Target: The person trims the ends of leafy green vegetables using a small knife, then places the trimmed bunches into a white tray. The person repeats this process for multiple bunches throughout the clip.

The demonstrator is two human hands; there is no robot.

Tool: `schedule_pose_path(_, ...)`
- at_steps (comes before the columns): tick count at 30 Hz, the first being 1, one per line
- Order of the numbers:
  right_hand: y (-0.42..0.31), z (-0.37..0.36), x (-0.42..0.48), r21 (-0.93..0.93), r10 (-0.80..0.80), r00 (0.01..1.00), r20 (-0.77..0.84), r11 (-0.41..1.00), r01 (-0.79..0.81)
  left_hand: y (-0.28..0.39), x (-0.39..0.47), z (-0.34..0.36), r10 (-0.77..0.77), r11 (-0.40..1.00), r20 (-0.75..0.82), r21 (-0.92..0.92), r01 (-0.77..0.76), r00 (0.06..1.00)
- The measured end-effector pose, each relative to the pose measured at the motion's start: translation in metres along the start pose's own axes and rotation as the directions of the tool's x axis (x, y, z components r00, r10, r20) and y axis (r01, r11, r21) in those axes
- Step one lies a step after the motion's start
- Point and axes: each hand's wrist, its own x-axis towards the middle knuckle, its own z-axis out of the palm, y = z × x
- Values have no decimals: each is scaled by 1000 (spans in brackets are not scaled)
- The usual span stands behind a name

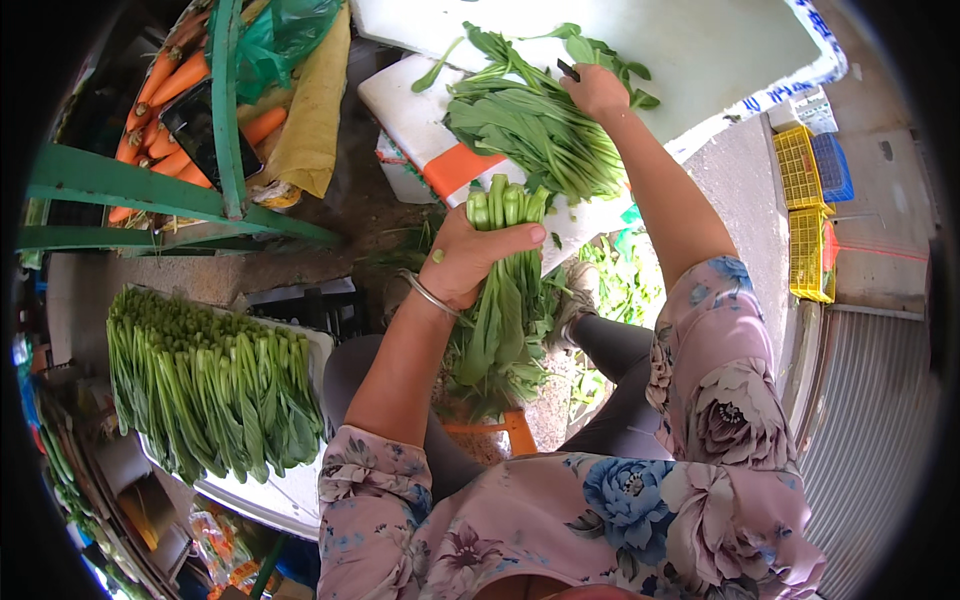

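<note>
My left hand (469, 255), with a metal bangle at the wrist, grips a bunch of leafy green stems (504, 277), cut ends up and leaves hanging down. My right hand (598, 91) is at the far side of a loose heap of leafy greens (517, 127). A short black handle (568, 70), perhaps of a knife, sticks out of its fist; the rest is hidden. The heap lies across a white foam board (405, 86) and the edge of a large white foam box lid (697, 67). At the left, many bunches of greens (217, 375) stand packed on a white foam tray (262, 502).
A green metal frame (150, 184) stands at the upper left before carrots (180, 79), a dark phone-like device (211, 133) and a green plastic bag (281, 45). Yellow crates (806, 255) and a blue crate (832, 166) are far right. Leaves litter the ground (622, 277). Below me is an orange stool (517, 431).
</note>
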Motion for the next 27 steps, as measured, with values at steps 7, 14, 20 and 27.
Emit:
schedule_pose_path(7,10,15,25,47,74,997,-20,996,-73,8,-5,-3,-12,998,-12,-61,12,1000)
schedule_pose_path(14,24,-49,-33,607,21,960,-278,779,159,-8,1,-8,160,956,-12,250,-152,987)
schedule_pose_path(20,4,-59,-210,686,-44,991,-129,717,121,-17,1,12,623,370,211,769,-521,753)
schedule_pose_path(27,-1,-43,-261,947,-150,969,196,286,-147,-25,-11,21,241,764,79,599,-240,967)
